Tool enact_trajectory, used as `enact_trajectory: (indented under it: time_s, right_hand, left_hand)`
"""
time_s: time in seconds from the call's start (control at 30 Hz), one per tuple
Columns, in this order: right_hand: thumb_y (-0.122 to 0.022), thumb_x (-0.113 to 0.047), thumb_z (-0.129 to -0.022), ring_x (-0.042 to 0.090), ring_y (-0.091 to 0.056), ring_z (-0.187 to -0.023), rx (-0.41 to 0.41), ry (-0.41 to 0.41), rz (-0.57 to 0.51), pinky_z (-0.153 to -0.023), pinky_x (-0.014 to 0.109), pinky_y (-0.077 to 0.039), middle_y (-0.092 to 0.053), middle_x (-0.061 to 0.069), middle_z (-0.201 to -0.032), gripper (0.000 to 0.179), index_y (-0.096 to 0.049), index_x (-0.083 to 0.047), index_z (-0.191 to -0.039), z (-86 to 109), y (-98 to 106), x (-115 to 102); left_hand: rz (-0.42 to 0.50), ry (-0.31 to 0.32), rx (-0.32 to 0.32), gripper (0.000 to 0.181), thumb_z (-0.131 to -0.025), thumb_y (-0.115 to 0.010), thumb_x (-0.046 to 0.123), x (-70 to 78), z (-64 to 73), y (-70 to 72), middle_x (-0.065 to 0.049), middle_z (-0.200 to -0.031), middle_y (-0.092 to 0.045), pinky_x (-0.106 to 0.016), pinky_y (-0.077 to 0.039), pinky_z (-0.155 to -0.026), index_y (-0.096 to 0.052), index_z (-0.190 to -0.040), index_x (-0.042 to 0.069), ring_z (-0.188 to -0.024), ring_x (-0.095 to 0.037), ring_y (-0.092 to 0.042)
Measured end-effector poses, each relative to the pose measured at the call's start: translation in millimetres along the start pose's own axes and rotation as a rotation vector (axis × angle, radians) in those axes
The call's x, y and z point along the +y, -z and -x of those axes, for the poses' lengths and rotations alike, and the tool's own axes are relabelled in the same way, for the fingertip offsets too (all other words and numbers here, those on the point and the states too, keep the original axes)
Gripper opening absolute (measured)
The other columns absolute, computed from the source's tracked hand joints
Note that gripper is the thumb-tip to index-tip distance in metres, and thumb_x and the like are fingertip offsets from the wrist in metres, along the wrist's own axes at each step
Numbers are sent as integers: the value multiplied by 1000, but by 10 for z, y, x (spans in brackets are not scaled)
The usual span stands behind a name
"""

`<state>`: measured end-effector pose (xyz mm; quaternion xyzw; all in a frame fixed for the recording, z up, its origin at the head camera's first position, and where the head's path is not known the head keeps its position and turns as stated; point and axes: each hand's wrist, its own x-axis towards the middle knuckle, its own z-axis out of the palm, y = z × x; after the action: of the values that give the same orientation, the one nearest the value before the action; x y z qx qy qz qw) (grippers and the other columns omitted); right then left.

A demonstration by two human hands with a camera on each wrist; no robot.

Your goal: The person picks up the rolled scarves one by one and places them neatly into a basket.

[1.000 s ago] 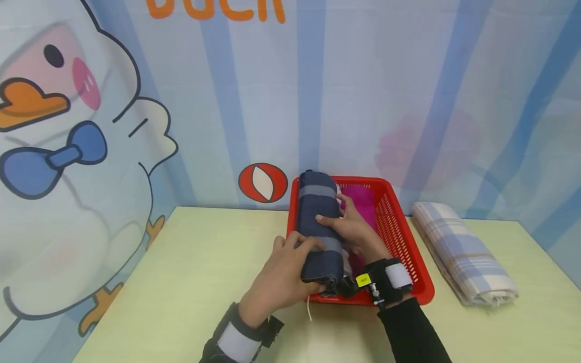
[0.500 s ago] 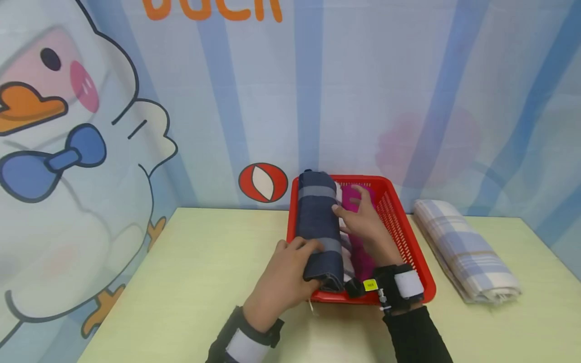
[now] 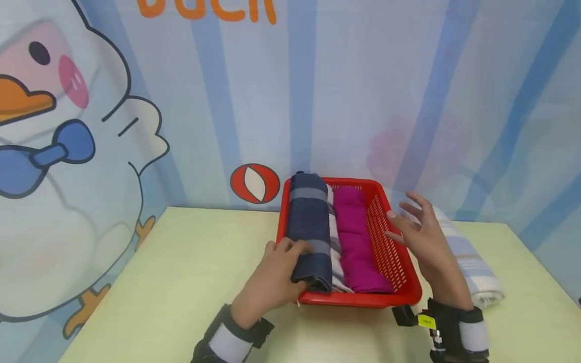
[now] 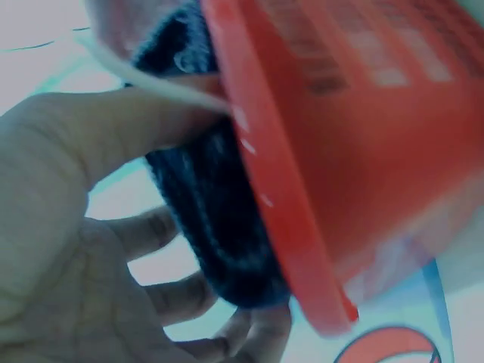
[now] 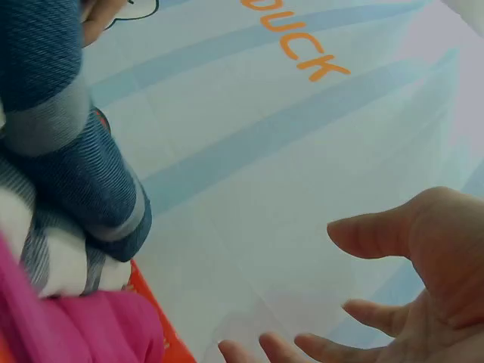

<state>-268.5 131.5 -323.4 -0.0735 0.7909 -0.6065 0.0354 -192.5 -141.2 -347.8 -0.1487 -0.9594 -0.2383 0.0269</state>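
A navy rolled cloth with grey stripes lies along the left side of a red plastic basket. My left hand grips its near end, fingers over the top and thumb at the end by the rim; the left wrist view shows the thumb and fingers around the dark fabric. A white-striped cloth and a magenta cloth sit to its right in the basket. Right of the basket, my right hand is in the air with spread fingers and holds nothing, overlapping a folded plaid cloth.
The pale yellow table extends left and right of the basket. Behind stands a backdrop with blue stripes and a printed duck. A thin white cord hangs at the basket rim by the left thumb.
My right hand has let go of the navy roll and moved right, out past the basket toward the plaid cloth. The left hand stays on the roll's near end.
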Motion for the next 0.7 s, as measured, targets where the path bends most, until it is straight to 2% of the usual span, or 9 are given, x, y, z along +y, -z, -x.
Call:
enact_trajectory:
  time_s: [0.07,0.17,0.27,0.37,0.47,0.6,0.7]
  right_hand:
    - [-55,-35,-101,43,-26,-148,-24,13,44,-104,39,-50,-13,19,-165,81,-2,-20,-160,51,25,27]
    - [-57,-37,-100,42,-33,-145,-51,48,100,-100,26,-52,-19,19,-163,80,-7,-17,-160,80,31,22]
    - [-57,-37,-100,40,-37,-144,-55,79,112,-93,14,-50,-22,18,-163,78,-11,-16,-159,82,39,-15]
    - [-57,-36,-100,40,-37,-143,-58,79,113,-93,15,-51,-23,18,-162,77,-11,-16,-159,89,43,-31]
    - [-57,-35,-100,40,-37,-144,-61,71,113,-104,32,-51,-22,18,-163,77,-11,-16,-159,93,43,-23]
    - [-56,-33,-101,41,-36,-144,-58,70,112,-110,53,-43,-22,19,-163,77,-10,-16,-159,93,61,1]
    - [-57,-33,-101,41,-36,-144,-48,73,118,-111,55,-41,-22,20,-162,77,-11,-15,-159,94,79,9]
  left_hand:
    - [29,-1,-21,54,-82,-77,16,-2,19,24,-14,-122,-53,-39,-50,-82,-54,-131,15,-110,-29,-40]
    - [72,-11,-26,58,-83,-77,16,16,39,71,-15,-124,-51,-41,-48,-84,-52,-135,14,-114,-31,-39]
    - [115,-20,-2,61,-84,-76,18,53,40,100,-15,-124,-51,-41,-46,-84,-51,-139,14,-114,-30,-39]
    - [147,-38,15,62,-85,-76,22,87,38,96,-13,-125,-52,-40,-45,-85,-50,-140,15,-114,-28,-42]
    - [178,-53,4,63,-85,-77,29,123,41,85,-11,-127,-52,-40,-48,-88,-49,-141,17,-117,-26,-44]
    - [196,-64,6,63,-87,-75,34,192,36,81,-9,-129,-52,-39,-52,-87,-49,-142,17,-120,-24,-45]
    - [195,-75,38,60,-90,-72,32,239,20,82,-9,-128,-54,-38,-51,-87,-49,-143,15,-118,-22,-46]
